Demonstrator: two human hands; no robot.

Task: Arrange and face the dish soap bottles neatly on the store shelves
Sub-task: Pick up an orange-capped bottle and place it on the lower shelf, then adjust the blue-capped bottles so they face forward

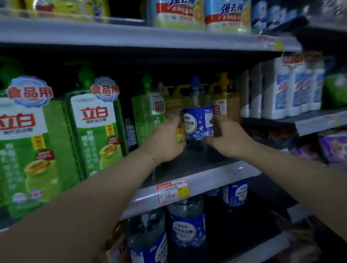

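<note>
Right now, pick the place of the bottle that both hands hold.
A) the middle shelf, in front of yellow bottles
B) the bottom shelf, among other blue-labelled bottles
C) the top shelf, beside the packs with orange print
A: the left hand and the right hand hold the blue-labelled bottle at the middle shelf, with yellow bottles behind it and a green bottle to its left.

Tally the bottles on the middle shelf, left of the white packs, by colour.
Green bottles: 3
Yellow bottles: 2
Blue-label bottle: 1
Total: 6
A dark item behind the greens is unclear.
</note>
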